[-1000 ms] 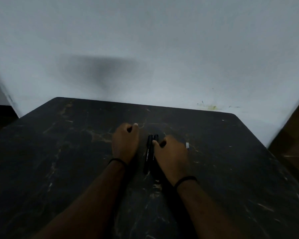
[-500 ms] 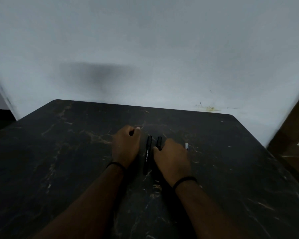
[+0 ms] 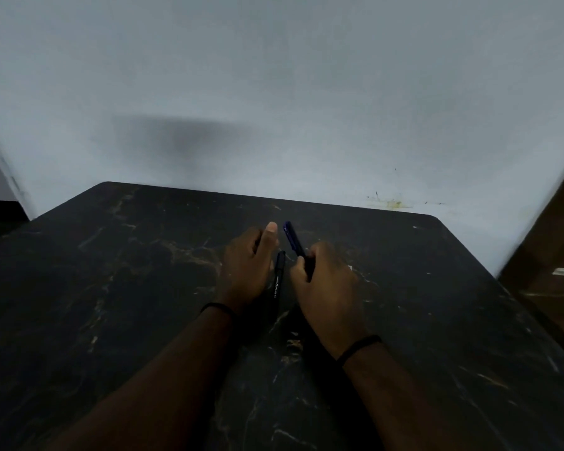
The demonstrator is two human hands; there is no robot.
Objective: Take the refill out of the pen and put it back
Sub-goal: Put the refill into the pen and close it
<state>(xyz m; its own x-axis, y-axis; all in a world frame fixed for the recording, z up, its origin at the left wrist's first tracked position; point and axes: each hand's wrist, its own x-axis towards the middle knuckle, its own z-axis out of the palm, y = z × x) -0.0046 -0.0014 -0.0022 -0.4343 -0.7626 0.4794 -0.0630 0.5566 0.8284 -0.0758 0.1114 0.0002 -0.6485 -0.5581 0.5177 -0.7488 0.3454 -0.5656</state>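
Observation:
Two dark pens are at the middle of the black marble-patterned table [image 3: 118, 288]. One pen [image 3: 278, 278] lies flat on the table between my hands, pointing away from me. My right hand [image 3: 326, 288] grips the second pen [image 3: 293, 239], a dark blue one, lifted and tilted up to the left, with its far end free above the table. My left hand [image 3: 248, 265] rests on the table just left of the lying pen, fingers loosely curled and thumb stretched forward, holding nothing. No refill is visible.
A plain pale wall [image 3: 274, 92] rises directly behind the table's far edge. A small white scrap [image 3: 350, 267] lies on the table just right of my right hand. Brown furniture [image 3: 554, 255] stands past the table's right edge.
My right hand has closed on one of the two pens and raised it off the table, tilting its tip up and left. My left thumb has stretched forward. The other pen stayed in place.

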